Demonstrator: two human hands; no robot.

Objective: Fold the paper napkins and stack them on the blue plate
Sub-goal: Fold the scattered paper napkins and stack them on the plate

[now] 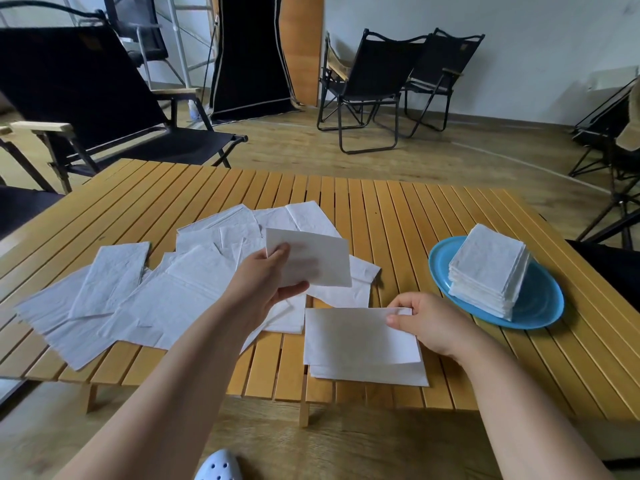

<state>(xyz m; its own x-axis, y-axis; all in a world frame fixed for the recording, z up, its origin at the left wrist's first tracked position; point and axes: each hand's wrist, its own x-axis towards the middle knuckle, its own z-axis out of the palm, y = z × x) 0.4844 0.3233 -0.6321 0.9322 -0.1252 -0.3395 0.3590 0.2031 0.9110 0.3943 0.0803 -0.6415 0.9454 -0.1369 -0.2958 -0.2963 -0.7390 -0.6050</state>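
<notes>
No text, label, brand, number or sign can be read anywhere in the view. A small tan patch on the back of the black folding chair (pixel 79 84) beyond the counter's far left corner is too blurred to make out.

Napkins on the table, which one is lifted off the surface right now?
The napkin pinched in the left hand, held up above the loose pile. The one under the right hand lies on the table, and the folded stack sits on the blue plate.

Matt paper napkins (pixel 145 299), glossy plate (pixel 540 306), slatted wood table (pixel 398 209)
</notes>
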